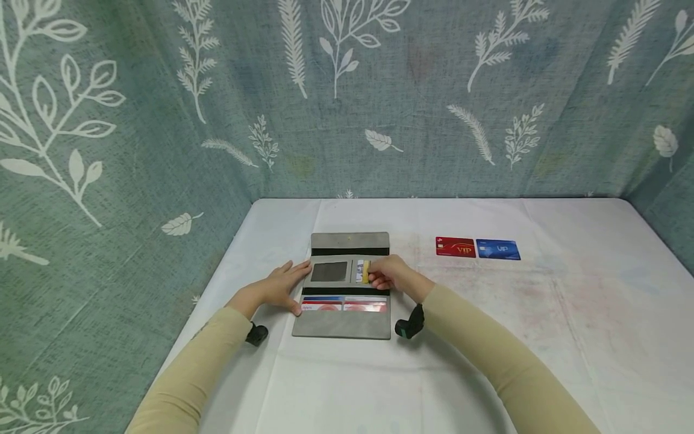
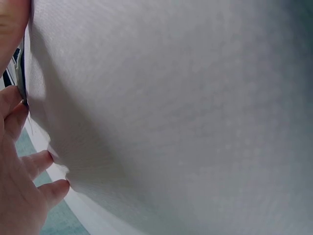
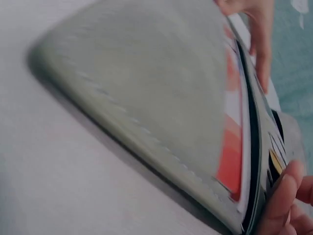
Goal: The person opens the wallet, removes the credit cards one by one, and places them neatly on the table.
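Note:
A grey folding wallet [image 1: 341,325] lies spread open on the white table. My left hand [image 1: 278,286] rests along its left edge, fingers spread, with fingertips at the middle panel and the thumb by the lower one. At the wallet's middle panel, my right hand [image 1: 398,276] pinches a yellow-and-white card [image 1: 362,271] at the small slot on the right side. In the right wrist view, fingers [image 3: 281,198] curl beside the yellow patch of that card; its far part is hidden. Red-and-white cards [image 1: 365,306] and blue-edged ones fill the lower panel's pockets.
A red VIP card [image 1: 455,247] and a blue VIP card [image 1: 498,249] lie side by side on the table [image 1: 488,374], right of the wallet. A dark window [image 1: 329,272] sits in the middle panel. Leaf-patterned curtain [image 1: 412,138] hangs behind and at the sides.

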A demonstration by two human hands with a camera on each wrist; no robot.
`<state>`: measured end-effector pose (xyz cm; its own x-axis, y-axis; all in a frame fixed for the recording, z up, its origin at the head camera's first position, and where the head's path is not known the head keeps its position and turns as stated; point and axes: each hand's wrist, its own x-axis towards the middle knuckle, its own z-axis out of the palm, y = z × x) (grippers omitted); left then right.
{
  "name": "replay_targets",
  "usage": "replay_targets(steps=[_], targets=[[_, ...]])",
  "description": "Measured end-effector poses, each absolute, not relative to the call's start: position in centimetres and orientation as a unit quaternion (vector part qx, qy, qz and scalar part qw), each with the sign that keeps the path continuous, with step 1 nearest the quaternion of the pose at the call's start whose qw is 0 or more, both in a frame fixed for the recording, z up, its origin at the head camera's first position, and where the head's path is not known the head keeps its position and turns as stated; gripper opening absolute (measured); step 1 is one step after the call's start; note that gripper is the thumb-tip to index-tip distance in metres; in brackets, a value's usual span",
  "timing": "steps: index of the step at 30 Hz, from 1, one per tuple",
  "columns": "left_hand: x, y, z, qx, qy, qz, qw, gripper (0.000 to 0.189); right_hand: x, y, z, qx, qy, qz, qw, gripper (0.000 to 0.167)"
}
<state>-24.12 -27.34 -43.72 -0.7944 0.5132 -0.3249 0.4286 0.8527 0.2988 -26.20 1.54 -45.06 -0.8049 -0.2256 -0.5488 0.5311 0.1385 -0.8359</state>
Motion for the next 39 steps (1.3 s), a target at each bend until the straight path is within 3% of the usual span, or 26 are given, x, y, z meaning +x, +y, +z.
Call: replay_targets(steps=[5, 10, 39], targets=[[-23.9, -27.3, -43.6, 0.246, 0.942, 0.107, 0.203, 0.112, -25.3, 1.2, -45.4, 0.086, 0.723, -0.647, 0.225, 0.015], [-23.9, -27.2, -43.6, 0.243, 0.943, 0.107, 0.202, 0.112, -24.8, 1.0, -45.0, 0.07, 0.75, -0.628, 0.196, 0.02], [-24.1, -27.6, -44.1, 0.244, 0.943, 0.098, 0.203, 0.112, -24.9, 2.0, -45.4, 0.106, 0.741, -0.636, 0.189, 0.043]])
